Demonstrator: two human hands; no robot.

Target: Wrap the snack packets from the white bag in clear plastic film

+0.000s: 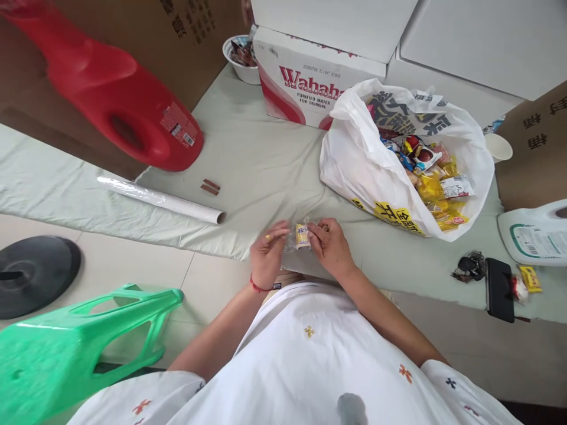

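Observation:
A small yellow-labelled candy packet (302,235) with clear wrapper ends is held between my two hands above the near edge of the cloth-covered table. My right hand (333,248) pinches its right end between thumb and fingers. The fingers of my left hand (268,252) are bent together at the clear film on the left end, their tips slightly blurred. Beyond and to the right sits an open white plastic bag (354,159) full of colourful wrapped snacks (429,186).
A red jug (155,112), a white film roll (163,200) and brown strips (210,186) lie left. Behind are a Wahaha carton (301,88) and a white bowl (245,74). Right are a paper cup (499,147), phone (499,289), keys (470,265) and white jug (538,236). A green stool (57,348) stands below.

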